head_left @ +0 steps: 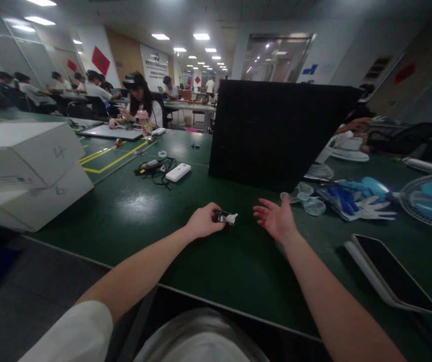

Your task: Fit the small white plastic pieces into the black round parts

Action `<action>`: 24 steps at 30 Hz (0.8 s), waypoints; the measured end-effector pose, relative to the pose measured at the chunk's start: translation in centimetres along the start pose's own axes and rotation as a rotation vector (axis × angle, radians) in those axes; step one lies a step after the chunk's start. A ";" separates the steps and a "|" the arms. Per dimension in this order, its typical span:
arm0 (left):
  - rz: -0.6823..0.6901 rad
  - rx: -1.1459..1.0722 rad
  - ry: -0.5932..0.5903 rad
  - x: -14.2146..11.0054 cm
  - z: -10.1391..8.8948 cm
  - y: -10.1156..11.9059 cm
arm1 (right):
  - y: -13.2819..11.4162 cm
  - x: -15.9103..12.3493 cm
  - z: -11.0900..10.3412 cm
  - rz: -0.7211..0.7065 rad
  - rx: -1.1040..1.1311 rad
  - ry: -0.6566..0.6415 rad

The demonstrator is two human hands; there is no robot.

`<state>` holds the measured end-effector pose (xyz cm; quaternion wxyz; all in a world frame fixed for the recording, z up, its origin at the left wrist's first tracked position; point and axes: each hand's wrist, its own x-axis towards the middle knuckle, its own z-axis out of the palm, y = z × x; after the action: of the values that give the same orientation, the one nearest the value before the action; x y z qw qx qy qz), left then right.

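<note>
Two bare hands are over the green surface (pixel 125 201), on the near side of the black panel (pixel 268 136). The left hand (pixel 201 222) is clamped on a small black-and-white part (pixel 227 218), in front of the panel's lower left corner. The right hand (pixel 279 221) looks empty, fingers apart, near the panel's lower right corner. One-handed holding seems to be the step in hand; bringing the right hand to the part would call for closing the gap and a light fingertip grip. Left of the panel lies a white device (pixel 178 172); right of it, gloves (pixel 342 200)
</note>
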<state>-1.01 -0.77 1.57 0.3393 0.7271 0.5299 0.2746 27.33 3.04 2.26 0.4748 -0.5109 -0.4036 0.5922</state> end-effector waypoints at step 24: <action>-0.006 -0.033 -0.031 0.2 0.1 -0.2 | 0.3 1.5 -3.4 0.025 0.319 -0.025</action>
<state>-1.02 -0.60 1.31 0.3602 0.7239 0.5223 0.2711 30.60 4.44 1.15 0.5373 -0.4266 -0.3040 0.6610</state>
